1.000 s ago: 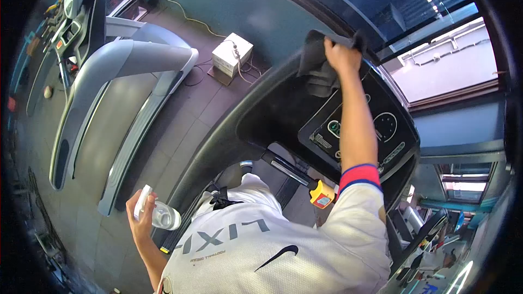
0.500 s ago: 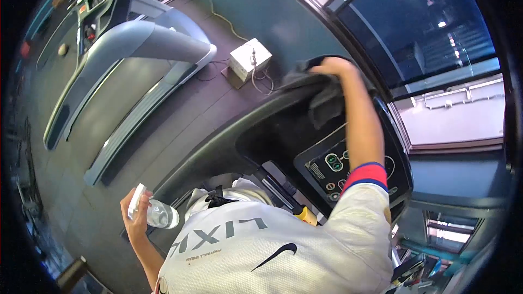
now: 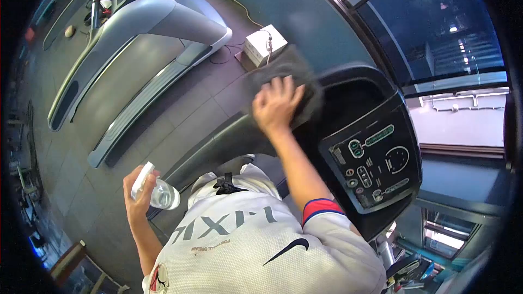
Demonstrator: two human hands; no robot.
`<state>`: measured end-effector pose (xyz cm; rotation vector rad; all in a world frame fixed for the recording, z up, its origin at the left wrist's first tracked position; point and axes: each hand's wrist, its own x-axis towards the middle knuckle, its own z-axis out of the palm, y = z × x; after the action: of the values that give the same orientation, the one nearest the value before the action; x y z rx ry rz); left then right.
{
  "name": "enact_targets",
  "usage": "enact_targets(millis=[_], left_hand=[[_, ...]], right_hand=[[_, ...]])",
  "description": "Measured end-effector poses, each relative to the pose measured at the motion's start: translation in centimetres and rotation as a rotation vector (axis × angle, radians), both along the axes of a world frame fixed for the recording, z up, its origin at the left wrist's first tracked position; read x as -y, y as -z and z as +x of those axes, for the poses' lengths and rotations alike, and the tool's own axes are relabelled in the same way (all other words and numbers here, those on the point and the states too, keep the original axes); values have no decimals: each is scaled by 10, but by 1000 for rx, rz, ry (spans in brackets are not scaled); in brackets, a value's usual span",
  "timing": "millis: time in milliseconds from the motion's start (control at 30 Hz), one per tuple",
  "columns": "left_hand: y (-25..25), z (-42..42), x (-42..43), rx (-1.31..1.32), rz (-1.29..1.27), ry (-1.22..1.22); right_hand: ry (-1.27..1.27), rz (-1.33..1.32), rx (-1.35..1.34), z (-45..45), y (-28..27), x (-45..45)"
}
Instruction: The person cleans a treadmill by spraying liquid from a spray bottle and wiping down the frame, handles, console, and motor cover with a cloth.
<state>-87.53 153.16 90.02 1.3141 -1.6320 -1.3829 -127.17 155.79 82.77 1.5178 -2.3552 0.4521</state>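
Note:
My left hand (image 3: 136, 191) grips a clear spray bottle (image 3: 164, 196) with a white trigger head, held at the lower left, with liquid inside. My right hand (image 3: 277, 108) lies over a dark grey cloth (image 3: 309, 90), its fingers somewhat spread and pressing the cloth onto the black handrail (image 3: 213, 151) of a treadmill. Motion blurs the cloth, and the palm hides part of it. Right of that hand is the treadmill's black console (image 3: 370, 170), a panel with green and white button markings.
Across the tiled floor (image 3: 188, 114) stands another grey treadmill (image 3: 147, 22). A white box (image 3: 265, 43) with a cable sits on the floor by the dark wall. Windows (image 3: 430, 32) line the right side.
My right hand has swept the cloth left and toward me, from the console's far edge onto the handrail. The console's buttons are now uncovered. The spray bottle stays in my left hand.

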Motion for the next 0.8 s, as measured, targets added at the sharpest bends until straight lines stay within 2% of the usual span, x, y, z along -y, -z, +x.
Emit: enact_targets(millis=[133,167,200,267,300,367,433,500,600,667,700,767,800], left_hand=[[-1,12,12,-4,-7,69],[0,17,14,0,0,81],[3,22,15,2,4,90],[10,32,20,11,11,108],[11,36,22,18,8,92],[13,41,21,40,7,81],[13,44,24,60,46,208],[12,42,29,71,53,299],[7,39,31,71,49,357],[2,41,31,59,63,372],[3,41,24,51,24,299],[6,42,4,42,-43,135],[9,48,2,65,-14,180]], right_hand=[[-80,120,147,100,48,-62],[-167,27,255,112,75,-86],[-201,32,432,113,91,-106],[-219,-64,563,85,141,-135],[-199,-156,520,66,165,-144],[267,142,484,33,118,-141],[363,559,789,-12,65,-108],[282,648,762,-41,85,-101],[324,512,760,-61,108,-121],[349,407,710,-57,102,-162],[350,359,679,-55,98,-186],[482,320,845,-55,87,-234],[555,310,834,-49,93,-244]])
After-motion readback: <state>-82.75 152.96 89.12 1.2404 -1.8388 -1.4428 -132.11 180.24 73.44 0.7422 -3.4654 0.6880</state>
